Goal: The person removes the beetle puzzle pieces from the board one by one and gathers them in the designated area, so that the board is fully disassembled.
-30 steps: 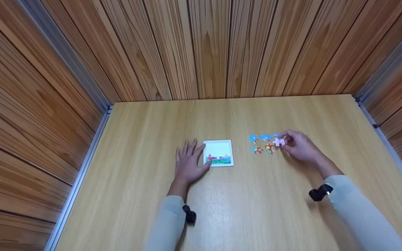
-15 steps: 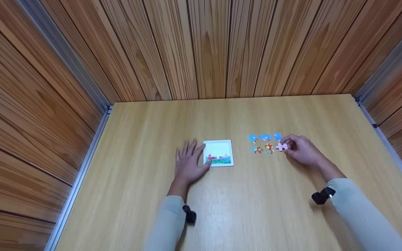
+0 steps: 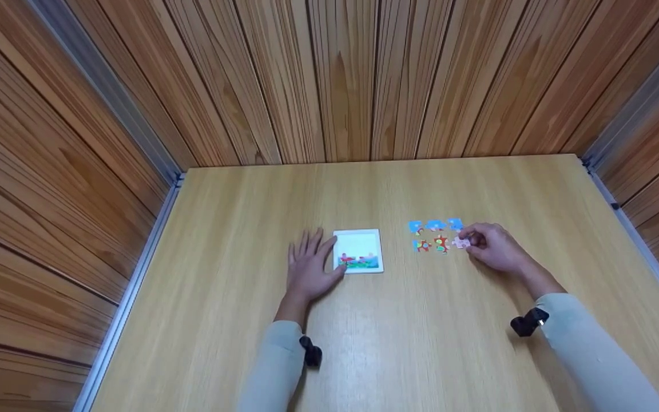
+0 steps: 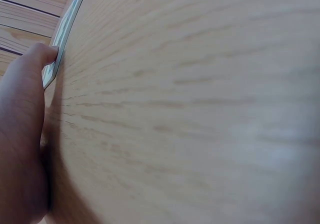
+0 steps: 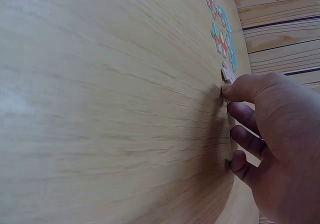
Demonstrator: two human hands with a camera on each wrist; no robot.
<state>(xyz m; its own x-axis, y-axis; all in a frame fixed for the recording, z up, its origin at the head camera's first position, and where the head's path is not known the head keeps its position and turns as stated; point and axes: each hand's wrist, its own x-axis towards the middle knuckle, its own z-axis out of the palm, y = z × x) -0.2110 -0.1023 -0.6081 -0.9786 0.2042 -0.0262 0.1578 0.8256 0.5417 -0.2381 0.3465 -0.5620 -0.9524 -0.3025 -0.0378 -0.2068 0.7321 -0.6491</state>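
A small white square puzzle tray lies mid-table, with a strip of colourful puzzle pieces along its near edge. My left hand rests flat at the tray's left side, fingers spread, thumb over its lower left corner; in the left wrist view the thumb touches the rim. My right hand pinches a pink puzzle piece low at the table, at the right end of the near row of loose pieces. In the right wrist view that piece is partly hidden by the thumb, and the other fingers are curled.
Three blue-topped loose pieces form a far row right of the tray. Nearer lie two red and yellow pieces, left of the pink one. Wood-panelled walls stand behind and at both sides of the table.
My right hand has moved slightly right and toward me with the pink piece, bringing it down into line with the near row. The left hand and the tray have stayed still.
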